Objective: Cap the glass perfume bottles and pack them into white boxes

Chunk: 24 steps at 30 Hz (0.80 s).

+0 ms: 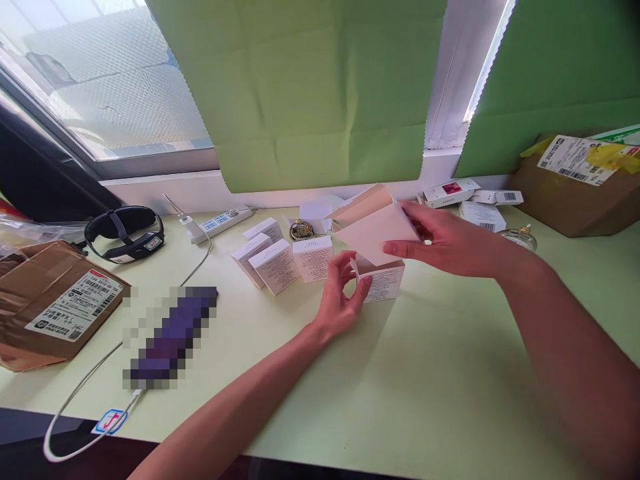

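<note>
In the head view, my right hand (445,240) grips a plain pale-pink open-ended carton (377,233), tilted in the air with its opening to the upper left. Just below it, a white printed box (386,283) stands on the table with its top open. My left hand (343,297) pinches the left side of that box, thumb on the front and fingers curled behind. The carton overlaps the box's top edge in view; whether they touch I cannot tell. Left of the box stand several similar white printed boxes (274,267), beside a round gold-and-dark ornament (301,231).
To the left lie a pixelated phone (173,340) on a white cable, a power strip (225,223), a black headset (125,235) and a brown parcel (65,267). Small white cartons (483,217), a clear glass object (523,237) and a larger cardboard box (565,207) sit at the right.
</note>
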Available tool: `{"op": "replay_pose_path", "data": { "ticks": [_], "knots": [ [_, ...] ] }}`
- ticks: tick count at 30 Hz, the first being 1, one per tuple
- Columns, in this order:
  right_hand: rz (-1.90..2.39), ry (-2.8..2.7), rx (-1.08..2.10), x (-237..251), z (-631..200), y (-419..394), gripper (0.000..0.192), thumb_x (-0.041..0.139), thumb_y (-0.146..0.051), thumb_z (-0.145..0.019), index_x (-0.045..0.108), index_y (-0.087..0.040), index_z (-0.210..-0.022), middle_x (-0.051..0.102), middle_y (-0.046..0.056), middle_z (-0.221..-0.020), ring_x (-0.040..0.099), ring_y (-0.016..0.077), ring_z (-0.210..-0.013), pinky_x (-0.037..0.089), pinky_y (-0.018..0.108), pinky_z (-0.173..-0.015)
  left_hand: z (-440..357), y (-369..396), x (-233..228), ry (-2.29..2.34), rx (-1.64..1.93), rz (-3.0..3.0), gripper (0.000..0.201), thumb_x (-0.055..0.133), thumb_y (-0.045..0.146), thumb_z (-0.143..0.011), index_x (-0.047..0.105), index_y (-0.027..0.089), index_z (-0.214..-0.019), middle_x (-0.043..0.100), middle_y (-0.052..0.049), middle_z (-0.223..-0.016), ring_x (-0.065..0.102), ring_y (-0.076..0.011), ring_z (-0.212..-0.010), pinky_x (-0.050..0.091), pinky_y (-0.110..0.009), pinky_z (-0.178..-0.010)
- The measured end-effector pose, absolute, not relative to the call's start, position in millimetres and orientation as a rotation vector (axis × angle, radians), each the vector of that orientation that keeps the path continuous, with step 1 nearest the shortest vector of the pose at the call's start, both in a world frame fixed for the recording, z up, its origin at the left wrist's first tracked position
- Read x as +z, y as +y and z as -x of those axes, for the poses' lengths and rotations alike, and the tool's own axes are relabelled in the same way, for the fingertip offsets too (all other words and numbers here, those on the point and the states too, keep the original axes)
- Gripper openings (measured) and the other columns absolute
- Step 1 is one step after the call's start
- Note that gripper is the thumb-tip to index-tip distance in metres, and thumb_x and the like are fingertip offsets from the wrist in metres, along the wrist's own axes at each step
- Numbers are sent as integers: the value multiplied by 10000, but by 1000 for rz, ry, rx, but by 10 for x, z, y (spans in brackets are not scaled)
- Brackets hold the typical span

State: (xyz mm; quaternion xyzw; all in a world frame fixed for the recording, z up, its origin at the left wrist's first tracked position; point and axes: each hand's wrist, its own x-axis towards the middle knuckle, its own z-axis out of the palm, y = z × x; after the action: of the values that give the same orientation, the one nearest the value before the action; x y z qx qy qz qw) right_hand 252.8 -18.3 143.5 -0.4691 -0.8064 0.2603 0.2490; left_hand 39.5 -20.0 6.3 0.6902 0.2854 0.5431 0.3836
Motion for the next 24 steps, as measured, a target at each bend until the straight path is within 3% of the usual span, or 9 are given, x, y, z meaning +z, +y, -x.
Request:
{"op": "replay_pose_path", "data": {
  "ticks": [13, 19, 24],
  "knots": [
    [1104, -2220, 790, 1321, -2389, -140, 423, 549, -630, -902, 500, -280, -1133, 644, 20, -973, 593, 264, -912, 463, 373, -770, -410, -221, 79, 688, 1370, -1723, 444, 604, 347, -949, 350, 289, -1308, 518, -109, -1391, 600, -235, -1196, 507, -468, -1005],
    [1131, -2176, 801, 1237, -2397, -113, 354, 499, -597, -935, 481, -307, -1137, 604, 35, -1076, 567, 287, -1020, 468, 419, -864, -411, -218, 76, 701, 1381, -1692, 494, 618, 381, -940, 343, 302, -1343, 513, -106, -1395, 622, -221, -1155, 515, -439, -980],
    [1109, -2226, 784, 1273, -2404, -134, 237, 461, -520, -974, 460, -291, -1035, 532, 28, -1070, 533, 255, -1015, 450, 404, -910, -406, -189, 65, 697, 1397, -1665, 451, 582, 400, -962, 383, 293, -1353, 533, -105, -1402, 599, -226, -1200, 500, -450, -1009]
  ]
}}
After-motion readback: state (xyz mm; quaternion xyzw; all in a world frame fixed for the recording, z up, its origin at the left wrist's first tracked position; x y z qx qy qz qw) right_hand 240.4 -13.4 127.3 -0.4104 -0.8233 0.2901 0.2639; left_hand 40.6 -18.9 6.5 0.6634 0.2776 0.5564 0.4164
